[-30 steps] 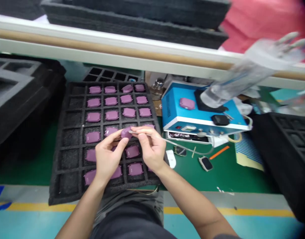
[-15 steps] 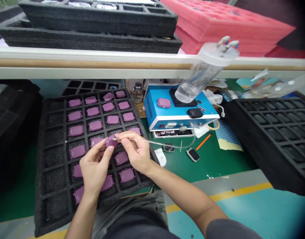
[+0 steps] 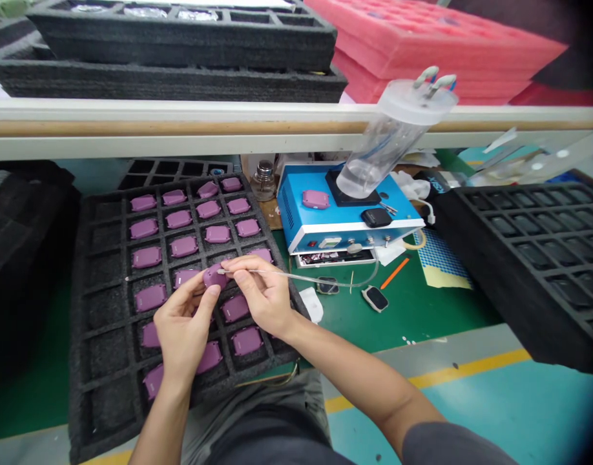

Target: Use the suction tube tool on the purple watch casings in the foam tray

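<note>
In our left hand (image 3: 185, 326) the grip is nearly closed, thumb and fingers pinching a purple casing (image 3: 214, 276) above the foam tray (image 3: 106, 358). Our right hand (image 3: 261, 290) has its grip pinched on a clear tube (image 3: 306, 278), the tip at the casing. More purple pieces (image 3: 183, 246) sit in the tray's cells. Right of the tray, on our green counter (image 3: 345, 323), stands a blue machine (image 3: 345, 216) with another purple piece (image 3: 316, 199) on top.
</note>
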`<state>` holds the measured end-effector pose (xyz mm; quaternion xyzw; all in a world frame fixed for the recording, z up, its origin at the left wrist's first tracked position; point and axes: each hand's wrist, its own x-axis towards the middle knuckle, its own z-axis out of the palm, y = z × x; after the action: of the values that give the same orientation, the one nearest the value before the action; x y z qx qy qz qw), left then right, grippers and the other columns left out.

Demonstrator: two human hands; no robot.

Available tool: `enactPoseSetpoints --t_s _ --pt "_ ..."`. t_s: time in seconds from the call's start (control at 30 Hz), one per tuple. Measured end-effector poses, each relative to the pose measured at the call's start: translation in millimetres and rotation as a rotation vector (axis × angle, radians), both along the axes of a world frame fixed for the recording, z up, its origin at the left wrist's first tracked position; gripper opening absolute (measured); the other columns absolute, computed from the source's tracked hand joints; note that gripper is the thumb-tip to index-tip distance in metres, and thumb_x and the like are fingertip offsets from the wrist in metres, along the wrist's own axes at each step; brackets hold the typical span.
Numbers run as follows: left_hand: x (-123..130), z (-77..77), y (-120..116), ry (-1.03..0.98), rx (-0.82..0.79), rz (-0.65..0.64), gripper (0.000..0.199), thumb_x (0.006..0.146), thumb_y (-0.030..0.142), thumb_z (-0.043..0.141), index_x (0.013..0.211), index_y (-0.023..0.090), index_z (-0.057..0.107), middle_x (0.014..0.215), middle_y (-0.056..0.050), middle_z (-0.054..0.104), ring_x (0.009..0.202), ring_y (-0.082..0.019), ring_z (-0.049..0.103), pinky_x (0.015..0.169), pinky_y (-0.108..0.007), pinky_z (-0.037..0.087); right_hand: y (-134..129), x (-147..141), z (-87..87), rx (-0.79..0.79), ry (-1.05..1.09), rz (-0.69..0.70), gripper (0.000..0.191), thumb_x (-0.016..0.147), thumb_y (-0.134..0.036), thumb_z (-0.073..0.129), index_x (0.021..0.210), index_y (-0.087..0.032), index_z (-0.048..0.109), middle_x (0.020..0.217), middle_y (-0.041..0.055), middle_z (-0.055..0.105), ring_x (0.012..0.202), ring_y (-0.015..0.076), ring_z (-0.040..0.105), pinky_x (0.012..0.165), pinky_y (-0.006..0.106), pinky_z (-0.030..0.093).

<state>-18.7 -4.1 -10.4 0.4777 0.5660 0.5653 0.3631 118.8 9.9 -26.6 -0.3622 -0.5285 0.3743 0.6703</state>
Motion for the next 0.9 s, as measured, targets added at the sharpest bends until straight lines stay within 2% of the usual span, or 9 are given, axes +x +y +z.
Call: enactPoseSetpoints --t_s 0.43,0.67,0.9 --pt "-1.4 -0.3 -3.2 -0.042 -0.020 -0.059 0.040 0.077 0.040 0.089 0.109 0.017 0.083 0.100 -0.008 0.084 0.087 -0.022 0.079 0.082 -0.033 0.066 -5.2 0.9 -3.7 0.001 0.007 -0.006 0.017 0.103 -0.037 0.064 0.102 -0.024 0.075 0.106 0.0066 0.079 0.102 0.0196 0.078 0.091 0.036 0.068" --pt "-0.6 2.6 -4.7 -0.068 -0.025 -0.071 0.037 0.077 0.038 0.089 0.107 0.017 0.084 0.099 -0.008 0.084 0.086 -0.021 0.079 0.082 -0.031 0.065 -6.4 0.8 -6.7 0.013 0.025 0.013 0.013 0.103 -0.030 0.065 0.105 -0.025 0.076 0.108 0.0065 0.079 0.105 0.0210 0.078 0.093 0.039 0.068" --pt "-1.3 0.6 -3.9 -0.073 -0.019 -0.056 0.036 0.076 0.035 0.089 0.108 0.018 0.085 0.098 -0.007 0.084 0.084 -0.019 0.079 0.080 -0.028 0.065 -7.3 0.1 -4.8 -0.023 0.033 0.017 0.014 0.103 -0.034 0.065 0.105 -0.024 0.076 0.108 0.0068 0.078 0.105 0.0208 0.077 0.093 0.038 0.068"
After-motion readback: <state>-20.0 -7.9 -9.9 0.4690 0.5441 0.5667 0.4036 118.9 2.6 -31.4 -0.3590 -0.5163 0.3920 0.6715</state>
